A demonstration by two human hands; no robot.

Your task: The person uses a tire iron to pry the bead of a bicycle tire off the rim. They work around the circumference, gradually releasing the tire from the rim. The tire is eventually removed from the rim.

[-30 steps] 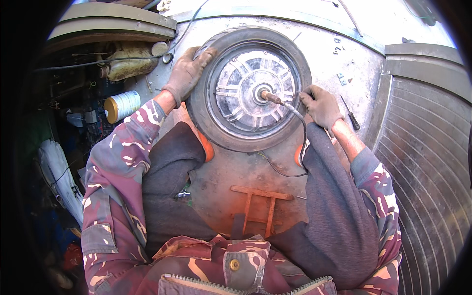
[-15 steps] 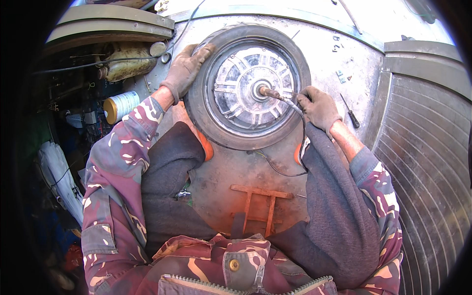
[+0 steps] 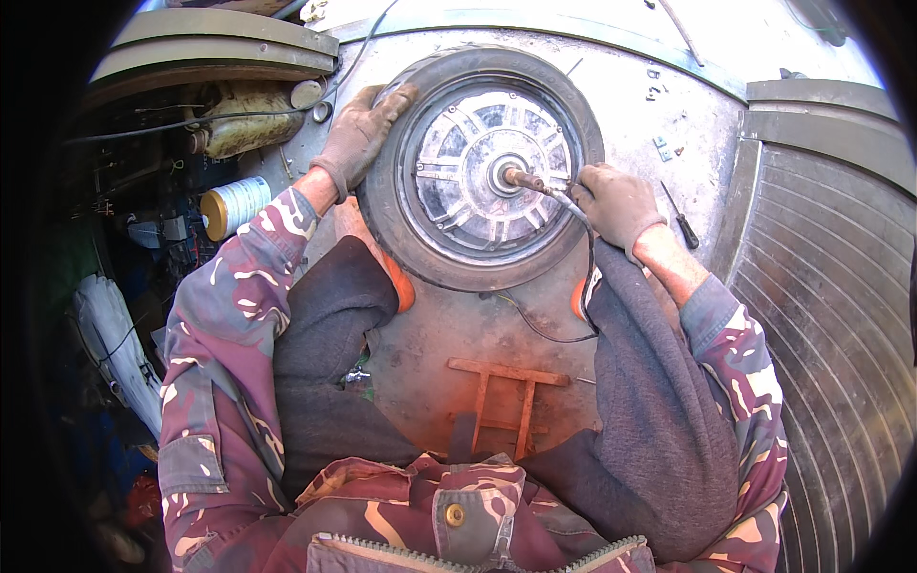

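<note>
A small wheel with a black tyre (image 3: 382, 205) and a silver hub motor (image 3: 487, 172) lies flat on the ground between my knees. My left hand (image 3: 358, 134), in a dirty glove, grips the tyre's upper left edge. My right hand (image 3: 616, 201), also gloved, holds the cable (image 3: 564, 201) where it leaves the axle (image 3: 511, 177) at the hub's centre. The black cable runs down past my right knee.
A screwdriver (image 3: 680, 220) lies on the concrete right of my right hand. An orange metal frame (image 3: 506, 396) sits on the ground near my lap. A yellow-capped spool (image 3: 229, 205) and clutter lie at left. A ribbed metal shutter (image 3: 831, 334) fills the right.
The wheel has shifted slightly and my right hand has moved a little closer to the axle along the cable. My left hand keeps its hold on the tyre.
</note>
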